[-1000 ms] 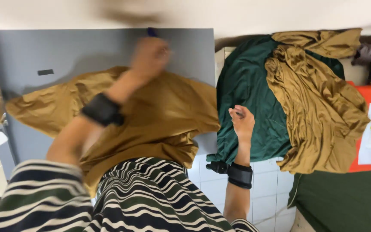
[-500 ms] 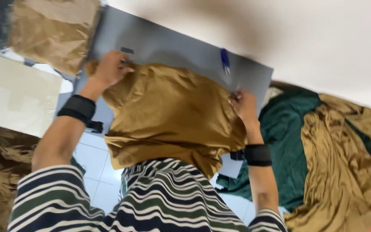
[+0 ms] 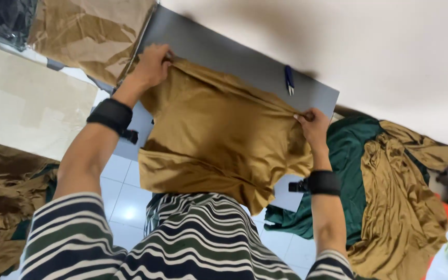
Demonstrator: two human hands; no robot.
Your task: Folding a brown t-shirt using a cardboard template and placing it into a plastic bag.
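holding a gold cloth by its two far corners

stretching across the grey board, the mustard-gold cloth lies flat between both hands, its near edge hanging off the board's near side over the person's striped lap. the left hand is closed in a fist on the cloth's far-left corner, fingers curled round a bunched fold, right at the board's left edge. the right hand pinches the far-right corner, fingertips drawn tight together on a small tuck of fabric, with creases running from it back toward the left hand. each wrist carries a black band: the left wristband and the right wristband.

just beyond the cloth, on the bare far part of the board, lies a small blue tool, apart from both hands and nearer the right one. to the right of the right hand a dark green cloth is heaped on the floor, with another gold cloth draped over it. far left, crumpled brown paper sits beside the board, with a pale flat sheet nearer. more gold fabric is piled at the near left. white floor tiles show under the board's near edge.
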